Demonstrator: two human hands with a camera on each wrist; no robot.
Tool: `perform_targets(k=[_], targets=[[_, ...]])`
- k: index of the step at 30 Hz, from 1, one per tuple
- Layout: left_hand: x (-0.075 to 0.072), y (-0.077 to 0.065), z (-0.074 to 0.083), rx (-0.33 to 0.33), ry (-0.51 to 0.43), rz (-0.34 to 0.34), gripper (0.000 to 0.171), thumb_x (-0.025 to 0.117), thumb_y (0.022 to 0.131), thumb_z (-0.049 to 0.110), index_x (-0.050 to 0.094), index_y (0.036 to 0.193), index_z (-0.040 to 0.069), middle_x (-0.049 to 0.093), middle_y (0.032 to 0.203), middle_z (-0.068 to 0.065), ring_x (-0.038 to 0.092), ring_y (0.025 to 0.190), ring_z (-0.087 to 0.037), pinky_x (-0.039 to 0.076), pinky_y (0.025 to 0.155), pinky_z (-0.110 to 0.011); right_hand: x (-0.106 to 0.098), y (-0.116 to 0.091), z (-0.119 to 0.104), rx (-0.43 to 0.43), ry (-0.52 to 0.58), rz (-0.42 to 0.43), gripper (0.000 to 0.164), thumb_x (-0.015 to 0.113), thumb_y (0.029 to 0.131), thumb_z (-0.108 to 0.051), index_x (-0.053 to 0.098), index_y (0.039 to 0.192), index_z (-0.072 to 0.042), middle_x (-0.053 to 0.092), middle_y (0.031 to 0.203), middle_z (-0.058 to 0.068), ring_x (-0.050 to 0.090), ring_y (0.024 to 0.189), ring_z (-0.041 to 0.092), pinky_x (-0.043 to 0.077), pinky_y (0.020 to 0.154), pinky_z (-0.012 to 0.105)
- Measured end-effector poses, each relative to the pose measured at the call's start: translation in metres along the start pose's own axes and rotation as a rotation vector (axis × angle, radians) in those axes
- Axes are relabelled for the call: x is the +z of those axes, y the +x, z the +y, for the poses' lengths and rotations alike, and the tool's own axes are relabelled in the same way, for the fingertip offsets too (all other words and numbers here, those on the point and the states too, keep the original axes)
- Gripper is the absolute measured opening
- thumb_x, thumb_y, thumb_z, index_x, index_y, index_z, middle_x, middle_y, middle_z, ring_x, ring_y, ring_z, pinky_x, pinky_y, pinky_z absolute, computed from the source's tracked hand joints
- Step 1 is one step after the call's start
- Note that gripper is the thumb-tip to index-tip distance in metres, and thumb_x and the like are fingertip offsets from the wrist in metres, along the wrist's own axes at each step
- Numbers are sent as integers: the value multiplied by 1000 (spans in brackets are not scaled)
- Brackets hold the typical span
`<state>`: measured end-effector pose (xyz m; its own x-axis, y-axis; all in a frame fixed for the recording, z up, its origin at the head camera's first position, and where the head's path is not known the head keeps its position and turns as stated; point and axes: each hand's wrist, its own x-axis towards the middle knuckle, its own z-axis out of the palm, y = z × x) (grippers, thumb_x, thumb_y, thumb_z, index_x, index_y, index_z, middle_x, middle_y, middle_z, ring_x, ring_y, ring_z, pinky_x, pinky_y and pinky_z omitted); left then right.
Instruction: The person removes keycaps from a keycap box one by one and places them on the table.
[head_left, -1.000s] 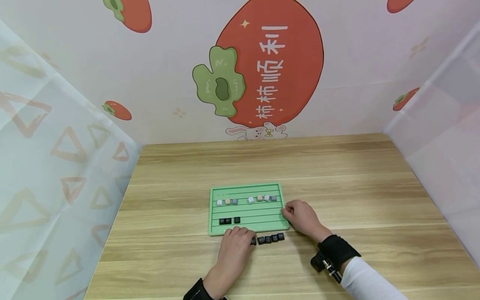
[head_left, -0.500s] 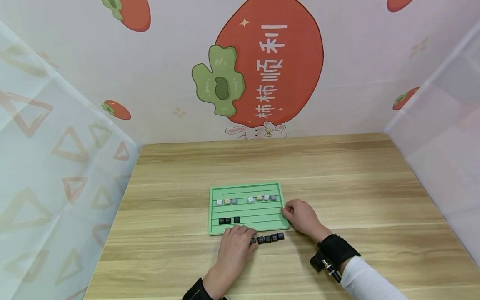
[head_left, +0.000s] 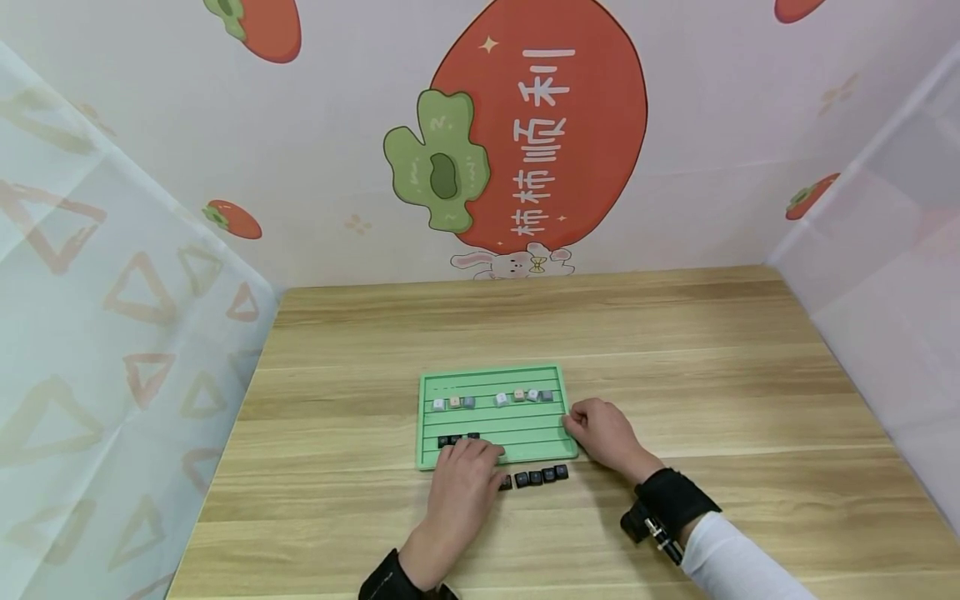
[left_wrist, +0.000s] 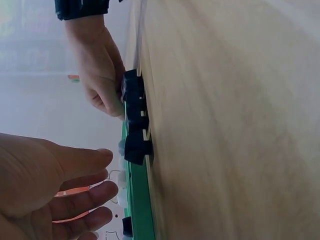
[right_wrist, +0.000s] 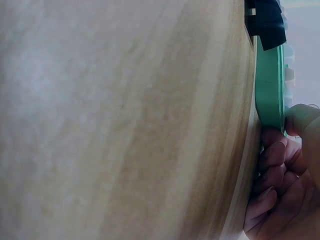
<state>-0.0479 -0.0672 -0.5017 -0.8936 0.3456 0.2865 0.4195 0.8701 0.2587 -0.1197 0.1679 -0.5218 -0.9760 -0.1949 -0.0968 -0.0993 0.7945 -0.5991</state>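
Observation:
A green tray (head_left: 525,425) with ridged lines lies on the table. My left hand (head_left: 465,483) is over its front edge, overlapping a short row of black keycaps (head_left: 444,442) on the tray. In the left wrist view the fingers of the left hand (left_wrist: 70,185) are loosely bent, with nothing visible between thumb and fingertips. At the tray's right edge, my right hand (head_left: 606,435) pinches the rim, thumb on top and fingers curled below, as the right wrist view shows. Several more black keycaps (head_left: 536,478) form a row on the table just in front of the tray.
On an upper line of the tray sit white, beige and grey keycaps (head_left: 502,400) in two groups. The wooden table (head_left: 675,350) meets a printed backdrop (head_left: 337,167) behind and pale sheets at both sides.
My left hand has moved from the leftmost visible black keycap of the front row up and slightly left, over the tray's front edge. That keycap stays on the table. The right hand keeps its place.

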Motion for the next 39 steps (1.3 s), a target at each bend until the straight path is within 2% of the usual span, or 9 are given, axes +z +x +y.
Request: perform_targets(k=[15,22,30,39], targets=[[-6,8,-14,-61,40,0,32,78,72,24,71,102,16,67,100,0,58,95,-21,43,72,-34,1,0,1,-9,3,9,40,56,90,-25,43,54,-14,30,49,-6,30,46,12,26,53,27],[-3,10,-20,-68,18,-3,34,78,72,23,70,104,14,66,103,-3,57,98,-23,43,73,-36,1,0,1,-7,2,10,41,57,90,-25,43,53,-14,30,49,-6,31,46,12,26,53,27],[2,15,-25,-87,28,-2,34,78,72,22,70,104,14,67,104,-4,57,98,-25,42,73,-36,1,0,1,-27,3,25,42,56,90,-25,41,53,-14,29,49,-6,30,46,11,27,53,27],[4,18,-28,-108,53,-32,34,78,72,21,70,104,15,67,104,-4,57,98,-25,41,73,-36,1,-1,1,-38,11,31,42,56,90,-25,40,53,-14,29,49,-6,30,45,11,26,52,27]])
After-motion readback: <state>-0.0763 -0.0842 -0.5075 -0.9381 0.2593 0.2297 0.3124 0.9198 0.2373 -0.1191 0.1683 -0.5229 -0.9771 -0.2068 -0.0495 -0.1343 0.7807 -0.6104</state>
